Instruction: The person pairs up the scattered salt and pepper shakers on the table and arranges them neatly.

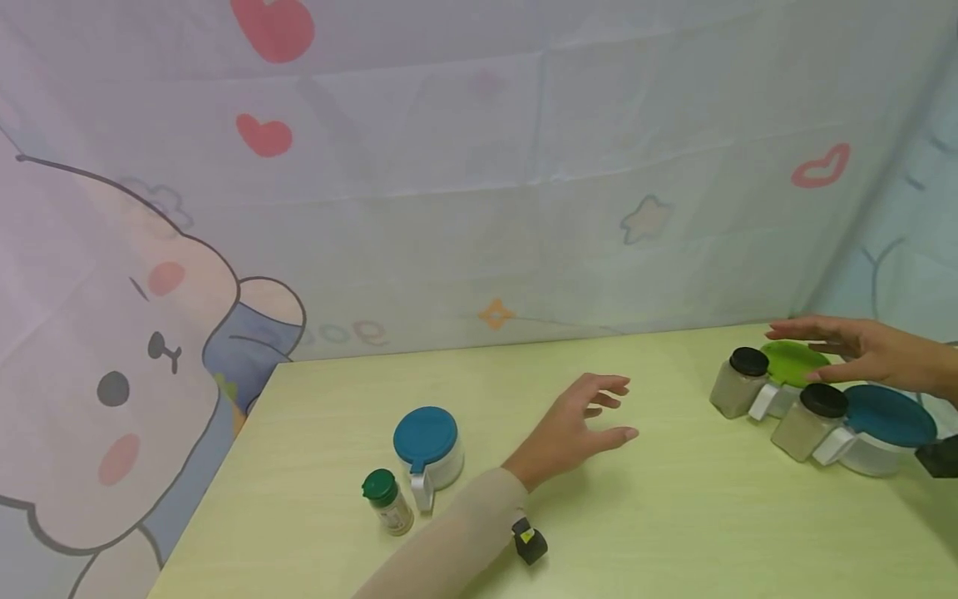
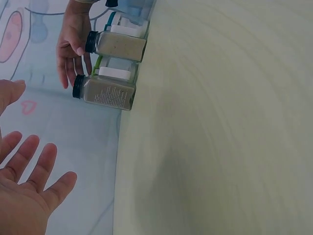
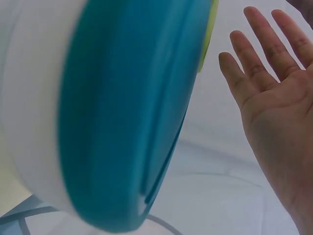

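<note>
My left hand [image 1: 572, 428] hovers over the middle of the table, fingers spread and holding nothing. Over at the right, my right hand [image 1: 871, 353] hangs just above a green-lidded seasoning pot [image 1: 795, 363] and a blue-lidded seasoning pot [image 1: 891, 416], its fingers extended and its palm bare in the right wrist view. In front of these pots stand two square glass spice jars with black caps, a farther jar [image 1: 737, 389] and a nearer jar [image 1: 802, 428]. Both jars show pale brown contents. The blue lid [image 3: 127, 117] fills much of the right wrist view.
Left of my left forearm stand another blue-lidded white pot [image 1: 428, 441] with a handle and a small green-capped shaker bottle [image 1: 389, 503]. A printed cloth [image 1: 449, 208] hangs behind the pale yellow table [image 1: 636, 516].
</note>
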The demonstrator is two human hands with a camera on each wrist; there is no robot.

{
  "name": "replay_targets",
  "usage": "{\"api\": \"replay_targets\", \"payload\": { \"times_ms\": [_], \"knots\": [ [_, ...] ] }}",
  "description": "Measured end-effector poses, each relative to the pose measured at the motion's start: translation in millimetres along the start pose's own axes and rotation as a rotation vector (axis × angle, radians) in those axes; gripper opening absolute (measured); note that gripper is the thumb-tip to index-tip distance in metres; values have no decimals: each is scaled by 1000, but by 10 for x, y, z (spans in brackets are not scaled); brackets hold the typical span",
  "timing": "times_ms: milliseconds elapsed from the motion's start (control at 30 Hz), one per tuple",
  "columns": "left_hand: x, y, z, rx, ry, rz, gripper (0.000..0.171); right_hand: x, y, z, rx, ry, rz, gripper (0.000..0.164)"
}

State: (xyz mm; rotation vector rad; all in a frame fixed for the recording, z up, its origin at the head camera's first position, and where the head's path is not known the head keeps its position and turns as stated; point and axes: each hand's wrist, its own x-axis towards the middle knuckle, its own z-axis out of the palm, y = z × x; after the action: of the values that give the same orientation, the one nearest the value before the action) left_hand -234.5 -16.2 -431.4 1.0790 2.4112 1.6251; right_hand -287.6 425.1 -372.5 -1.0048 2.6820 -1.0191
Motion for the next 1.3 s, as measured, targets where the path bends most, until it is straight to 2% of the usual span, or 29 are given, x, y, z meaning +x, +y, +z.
{"api": "replay_targets", "payload": {
  "times_ms": [233, 833, 1067, 1300],
  "knots": [
    [88, -5, 69, 16, -16, 18, 57, -14, 54, -10, -62, 18, 31, 68],
    [280, -22, 211, 26, -8, 8, 57, -15, 171, -1, -56, 2, 63, 68],
    [359, -54, 291, 11, -16, -3, 57, -42, 264, 11, -98, 8, 21, 71],
    [403, -66, 345, 11, -15, -6, 57, -52, 326, 13, -92, 3, -15, 72]
  ]
}}
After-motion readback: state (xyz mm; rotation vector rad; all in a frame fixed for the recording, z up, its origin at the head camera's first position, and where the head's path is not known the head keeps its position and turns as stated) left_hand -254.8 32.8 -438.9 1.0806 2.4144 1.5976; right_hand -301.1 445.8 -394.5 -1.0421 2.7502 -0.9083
